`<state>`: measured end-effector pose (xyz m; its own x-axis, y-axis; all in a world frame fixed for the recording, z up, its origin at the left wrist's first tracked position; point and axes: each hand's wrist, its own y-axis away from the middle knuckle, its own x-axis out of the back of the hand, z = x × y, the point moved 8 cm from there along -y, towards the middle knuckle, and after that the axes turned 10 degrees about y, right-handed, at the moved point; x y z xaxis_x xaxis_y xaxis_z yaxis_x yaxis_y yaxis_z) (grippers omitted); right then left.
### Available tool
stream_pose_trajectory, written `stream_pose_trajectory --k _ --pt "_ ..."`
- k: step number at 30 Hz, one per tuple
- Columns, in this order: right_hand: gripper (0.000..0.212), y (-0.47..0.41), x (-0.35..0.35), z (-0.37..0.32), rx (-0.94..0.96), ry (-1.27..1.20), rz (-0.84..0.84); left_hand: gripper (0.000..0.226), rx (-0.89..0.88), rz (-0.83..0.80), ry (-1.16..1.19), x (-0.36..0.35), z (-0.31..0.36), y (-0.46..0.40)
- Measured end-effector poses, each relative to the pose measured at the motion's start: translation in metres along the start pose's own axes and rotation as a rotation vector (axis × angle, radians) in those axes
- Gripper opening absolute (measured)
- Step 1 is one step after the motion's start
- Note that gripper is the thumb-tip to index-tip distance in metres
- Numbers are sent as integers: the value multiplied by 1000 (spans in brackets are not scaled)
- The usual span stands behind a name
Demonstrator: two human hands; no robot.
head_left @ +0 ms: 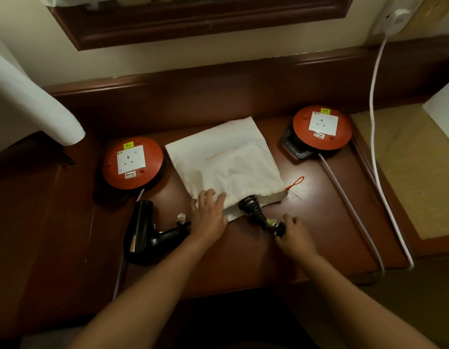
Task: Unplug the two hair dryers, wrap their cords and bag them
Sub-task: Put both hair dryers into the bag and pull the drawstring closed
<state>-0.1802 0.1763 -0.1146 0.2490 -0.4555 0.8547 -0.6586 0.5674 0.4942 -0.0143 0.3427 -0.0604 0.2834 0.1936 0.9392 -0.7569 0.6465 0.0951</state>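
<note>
Hair dryer 1: wrapped handle [252, 210] sticks out of the white drawstring bag [226, 162] mouth, body already inside. Long axis runs from the bag mouth down-right toward the right hand [292, 236], so the push in is up-left along that line. Right hand is at the plug end [280, 229], fingers curled around it, touching. It's the nearer hand for the push.

Left hand [209, 212] lies flat on the bag's near-left corner, fingers spread and straight, pinning the cloth, gripping nothing. Looks like it's there to stop the bag sliding.

Orange drawstring loop [295, 183] lies loose at the mouth's right end, bag not cinched.

Hair dryer 2 [142, 233], black, lies on the wooden table [306, 248] just left of the left wrist, not bagged; can't tell if its cord is wrapped.

2 orange extension reels [132, 163] [322, 127] flank the bag, both sockets show no plug.
</note>
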Motion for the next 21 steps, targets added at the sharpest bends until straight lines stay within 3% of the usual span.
stream_pose_trajectory --k 2,6,10,16,21 --pt "34 -8 2 -5 42 -36 -20 61 -61 -20 -59 -6 20 -11" --pt "21 -21 31 3 4 -182 157 69 -60 32 -110 -5 39 -35" --pt "28 -24 52 13 -40 -517 261 40 -56 -8 -102 -11 44 -54" --pt "33 -37 42 18 -340 -1007 224 23 -34 75 264 2 58 -58" --pt "35 -50 18 -3 -417 -1309 105 19 -45 94 440 3 70 -48"
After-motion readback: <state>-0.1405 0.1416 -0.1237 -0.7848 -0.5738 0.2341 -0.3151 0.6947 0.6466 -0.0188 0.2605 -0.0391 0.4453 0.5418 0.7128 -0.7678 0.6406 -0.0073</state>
